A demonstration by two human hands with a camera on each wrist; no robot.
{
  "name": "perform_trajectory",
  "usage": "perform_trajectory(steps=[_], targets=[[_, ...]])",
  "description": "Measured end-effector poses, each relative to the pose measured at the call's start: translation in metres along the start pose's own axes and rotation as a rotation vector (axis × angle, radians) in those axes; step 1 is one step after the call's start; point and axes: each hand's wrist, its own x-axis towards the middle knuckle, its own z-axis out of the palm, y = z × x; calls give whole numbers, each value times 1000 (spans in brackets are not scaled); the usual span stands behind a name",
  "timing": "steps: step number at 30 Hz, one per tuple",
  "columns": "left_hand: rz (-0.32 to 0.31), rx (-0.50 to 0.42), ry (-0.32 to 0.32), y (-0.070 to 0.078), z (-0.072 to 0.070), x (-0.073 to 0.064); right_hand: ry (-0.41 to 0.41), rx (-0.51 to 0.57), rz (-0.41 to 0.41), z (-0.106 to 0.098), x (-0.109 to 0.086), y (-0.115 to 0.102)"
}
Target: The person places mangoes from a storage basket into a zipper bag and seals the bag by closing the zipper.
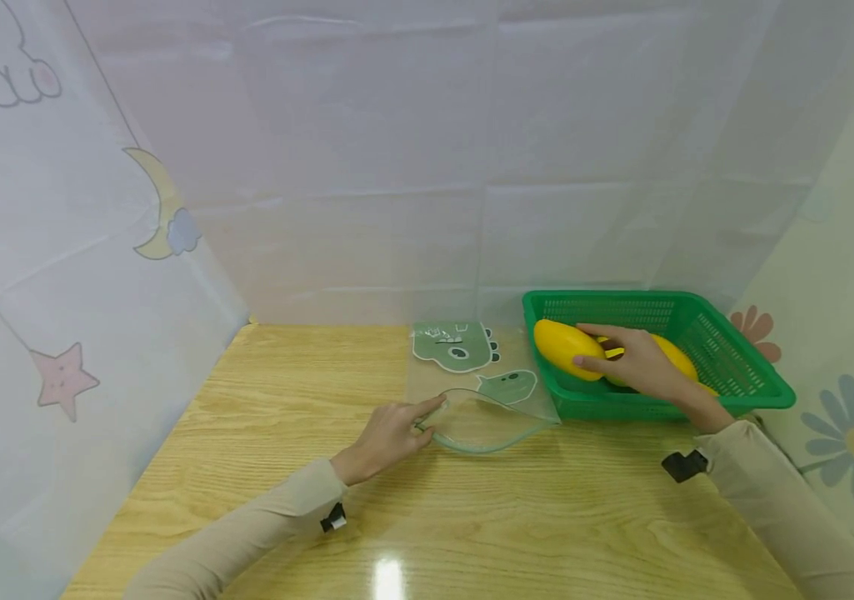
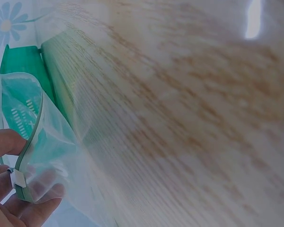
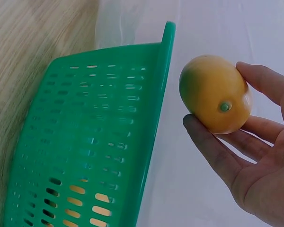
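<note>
My left hand (image 1: 389, 437) pinches the rim of a clear zip bag (image 1: 482, 425) near its left corner, and the bag's mouth gapes. Dinosaur pictures decorate the bag. A white slider (image 2: 19, 178) sits on its green zip edge by my fingers in the left wrist view. Over the left end of the green basket (image 1: 621, 408), my right hand (image 1: 647, 362) holds a yellow mango (image 1: 565, 348) between thumb and fingers. The right wrist view shows the held mango (image 3: 215, 94) with a green patch and stem end, above the basket's rim. More yellow fruit (image 1: 676, 358) lies in the basket, partly hidden by my hand.
The basket stands at the right back of the wooden table (image 1: 307, 367), beside the bag. A pale printed sheet (image 1: 367, 167) hangs behind and along both sides. Bare wood lies in front of and left of the bag.
</note>
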Motion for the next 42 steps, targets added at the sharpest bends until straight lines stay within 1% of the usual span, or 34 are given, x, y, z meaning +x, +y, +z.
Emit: perform_trajectory(steps=[6, 11, 19, 25, 33, 42], targets=[[5, -4, 5, 0, 0, 0, -20, 6, 5, 3, 0, -7], [18, 3, 13, 0, 0, 0, -18, 1, -11, 5, 0, -12], [18, -5, 17, 0, 0, 1, -30, 43, -33, 10, 1, -19], [25, -2, 19, 0, 0, 1, -24, 55, -76, 14, 1, -26], [24, -7, 14, 0, -1, 1, -52, 94, -105, 18, 0, -31], [30, -17, 10, 0, -1, 1, -62, 91, -152, 24, 0, -40]])
